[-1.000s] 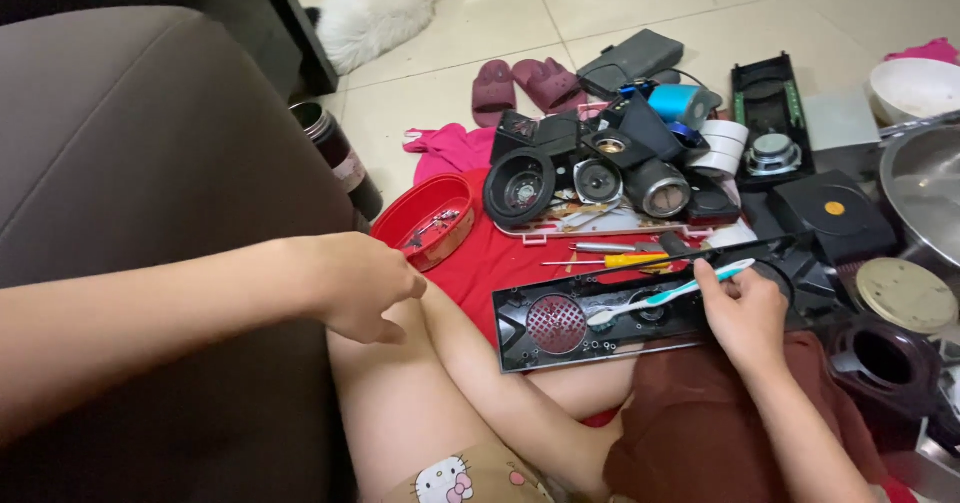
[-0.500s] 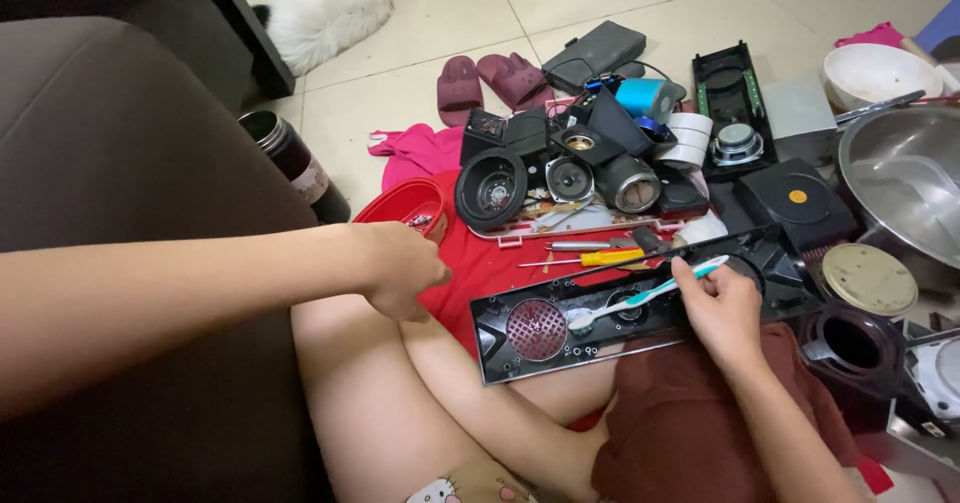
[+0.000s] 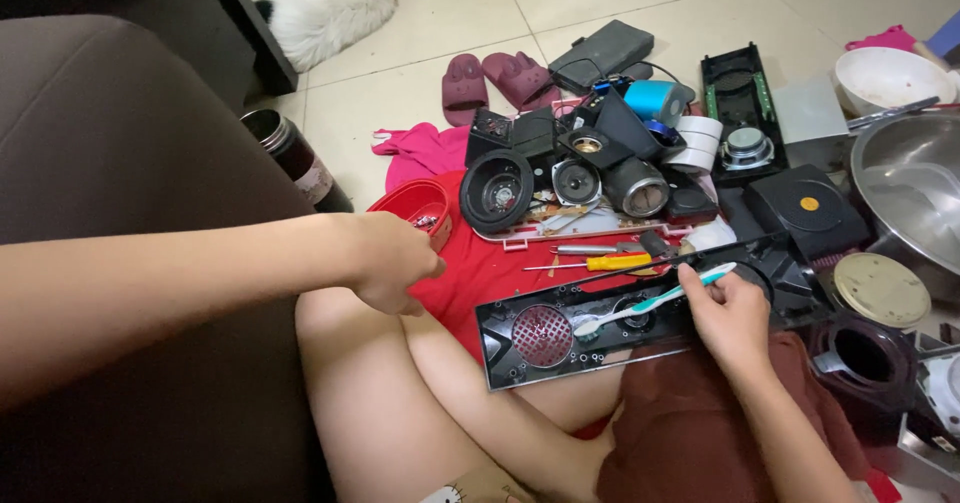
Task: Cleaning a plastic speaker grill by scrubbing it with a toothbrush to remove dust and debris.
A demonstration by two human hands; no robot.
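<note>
The right hand (image 3: 735,315) is gripping the handle end of a white and teal plastic toothbrush (image 3: 655,300), fingers curled snugly around it, and the bristle head is resting on the long black plastic speaker panel (image 3: 560,331) lying across the person's lap. The brush head is sitting just at three o'clock of the panel's round red mesh grille (image 3: 542,335).

The left hand (image 3: 392,260) is hovering over the near rim of a shallow red plastic bowl (image 3: 412,205), fingers bent inward in a loose fist; whether they are pinching anything cannot be told. The bowl is lying at ten o'clock from the panel, on a red cloth (image 3: 478,268).

At twelve o'clock from the panel a yellow-handled screwdriver (image 3: 600,262) is lying, and beyond it a heap of black round loudspeaker parts (image 3: 570,168) is piling up.
</note>
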